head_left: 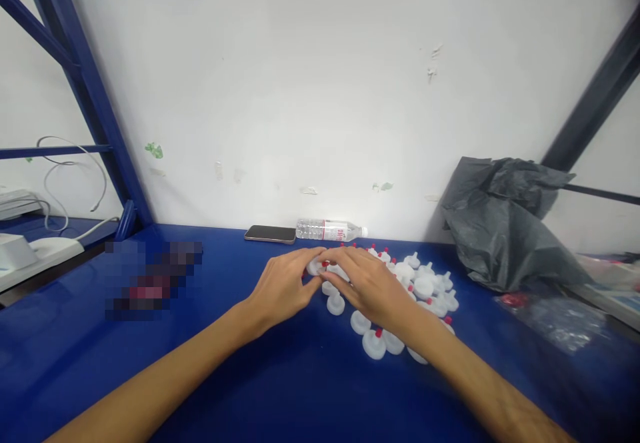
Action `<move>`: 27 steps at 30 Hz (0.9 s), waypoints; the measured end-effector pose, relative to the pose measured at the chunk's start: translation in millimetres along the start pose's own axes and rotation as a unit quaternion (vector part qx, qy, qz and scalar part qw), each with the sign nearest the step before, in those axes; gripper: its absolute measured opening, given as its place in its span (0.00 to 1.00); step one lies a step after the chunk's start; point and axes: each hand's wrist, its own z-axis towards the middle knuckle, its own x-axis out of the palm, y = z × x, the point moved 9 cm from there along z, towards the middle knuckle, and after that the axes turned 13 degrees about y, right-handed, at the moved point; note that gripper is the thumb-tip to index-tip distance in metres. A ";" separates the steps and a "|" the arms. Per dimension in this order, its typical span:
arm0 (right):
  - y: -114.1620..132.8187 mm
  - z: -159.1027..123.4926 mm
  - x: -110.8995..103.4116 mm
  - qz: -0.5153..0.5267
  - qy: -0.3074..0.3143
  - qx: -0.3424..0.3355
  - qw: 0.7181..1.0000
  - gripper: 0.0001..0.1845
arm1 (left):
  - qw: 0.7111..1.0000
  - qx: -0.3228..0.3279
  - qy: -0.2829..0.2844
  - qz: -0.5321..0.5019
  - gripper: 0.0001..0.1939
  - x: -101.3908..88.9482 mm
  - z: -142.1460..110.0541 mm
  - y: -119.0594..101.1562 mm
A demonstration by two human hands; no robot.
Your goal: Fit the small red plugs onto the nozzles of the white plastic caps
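Above the blue table, my left hand (283,288) is closed around the rim of a white, funnel-shaped plastic piece (314,268). At that piece's narrow end my right hand (367,282) pinches a small red cap (325,264), its fingertips partly covering it. Both hands meet near the middle of the view. Below and to the right of them lie many similar white pieces, among them one with a red cap (374,345) near the front. Others, such as a bare-spouted piece (413,260) at the back, show no red. My right hand and forearm hide part of this group.
A dark phone (270,234) and a clear bottle lying on its side (330,230) are by the wall. To the right stand a black plastic bag (510,223) and clear plastic wrapping (565,320). A blurred-out patch (155,283) covers something at left. Blue frame posts (95,103) flank the table.
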 end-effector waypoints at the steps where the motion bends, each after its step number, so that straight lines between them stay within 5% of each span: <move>1: -2.1 -0.4 0.6 0.013 -0.002 0.010 1.000 0.12 | 1.000 -0.005 -0.005 -0.012 0.20 -0.8 0.0 1.9; 12: -17.0 -2.0 11.2 0.190 0.009 0.137 0.972 0.15 | 0.997 -0.012 -0.076 0.033 0.23 -9.6 -5.1 1.9; 17: -20.2 -3.3 -2.4 0.094 -0.056 0.117 0.987 0.14 | 0.999 -0.027 -0.022 0.041 0.30 -3.9 -2.0 -1.2; 20: -22.2 -6.2 -8.8 0.016 -0.077 0.098 0.992 0.13 | 0.999 -0.025 -0.024 0.028 0.24 -7.8 -3.5 -5.2; 23: -25.0 -6.4 -6.2 -0.014 -0.046 0.088 0.995 0.12 | 0.999 -0.027 -0.015 0.013 0.09 -9.7 -3.0 -4.8; 27: -20.8 -5.5 1.6 -0.004 -0.003 0.053 0.999 0.12 | 0.999 -0.019 0.033 0.012 0.13 -3.5 0.5 -2.2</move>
